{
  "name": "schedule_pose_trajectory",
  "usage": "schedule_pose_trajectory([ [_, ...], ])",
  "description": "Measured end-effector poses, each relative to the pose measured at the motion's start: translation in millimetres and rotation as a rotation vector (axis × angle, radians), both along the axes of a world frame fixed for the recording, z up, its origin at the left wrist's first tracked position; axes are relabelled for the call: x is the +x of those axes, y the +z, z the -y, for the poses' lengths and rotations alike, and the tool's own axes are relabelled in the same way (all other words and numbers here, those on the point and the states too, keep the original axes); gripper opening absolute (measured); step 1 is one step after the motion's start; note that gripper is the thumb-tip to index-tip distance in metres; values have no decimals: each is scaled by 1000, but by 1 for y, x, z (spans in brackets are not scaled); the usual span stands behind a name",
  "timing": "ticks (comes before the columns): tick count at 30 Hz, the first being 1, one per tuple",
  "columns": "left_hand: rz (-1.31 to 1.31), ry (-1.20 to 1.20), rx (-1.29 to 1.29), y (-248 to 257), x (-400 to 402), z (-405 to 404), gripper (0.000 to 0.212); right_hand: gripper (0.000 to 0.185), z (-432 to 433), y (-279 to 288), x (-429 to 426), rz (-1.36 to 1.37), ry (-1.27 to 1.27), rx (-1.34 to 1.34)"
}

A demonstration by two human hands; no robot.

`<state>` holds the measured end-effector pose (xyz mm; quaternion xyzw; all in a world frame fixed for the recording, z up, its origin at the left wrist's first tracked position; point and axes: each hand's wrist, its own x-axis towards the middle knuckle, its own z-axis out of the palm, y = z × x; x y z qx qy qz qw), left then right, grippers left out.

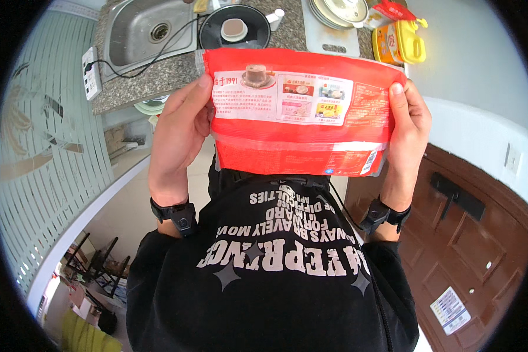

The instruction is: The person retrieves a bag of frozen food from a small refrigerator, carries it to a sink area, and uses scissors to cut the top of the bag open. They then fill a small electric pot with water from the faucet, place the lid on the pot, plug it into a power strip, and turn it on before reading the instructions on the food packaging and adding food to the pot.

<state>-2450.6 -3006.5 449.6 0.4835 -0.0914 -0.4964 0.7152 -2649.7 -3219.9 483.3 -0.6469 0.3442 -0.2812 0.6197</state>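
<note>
A red plastic food packet (299,134) with printed panels and small pictures is stretched out in front of my body. Its left end is pinched by my left hand (182,121), thumb on the near face and fingers behind. At the right end my right hand (408,119) grips it the same way. The packet lies flat and wide between both hands, its printed side facing me. Beyond its upper edge are a black pan (211,37) with a small cup-like object (234,28) in it, and a pale cutting board (332,42). What the packet holds cannot be seen.
A granite counter (134,92) carries a steel sink (132,26), a white power strip (91,75) with a black cable, stacked plates under a lid (345,9) and a yellow jug (398,42). A brown panelled door (462,246) is at right, striped glass (57,132) at left.
</note>
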Motion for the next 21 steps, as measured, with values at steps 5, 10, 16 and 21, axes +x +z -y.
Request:
schedule_pose_trajectory([
  [5, -54, -44, 8, -3, 0, 15, 40, 20, -6, -1, -14, -51, -112, -26],
  [10, -131, -158, -42, -16, 9, 12, 39, 21, -15, -7, -20, -45, -176, -19],
  [16, -124, -116, -18, -6, 7, 12, 36, 21, -19, -11, -24, -66, -211, -35],
  [21, -103, -130, -4, -4, 11, 7, 37, 21, -25, -11, -19, -47, -220, -34],
])
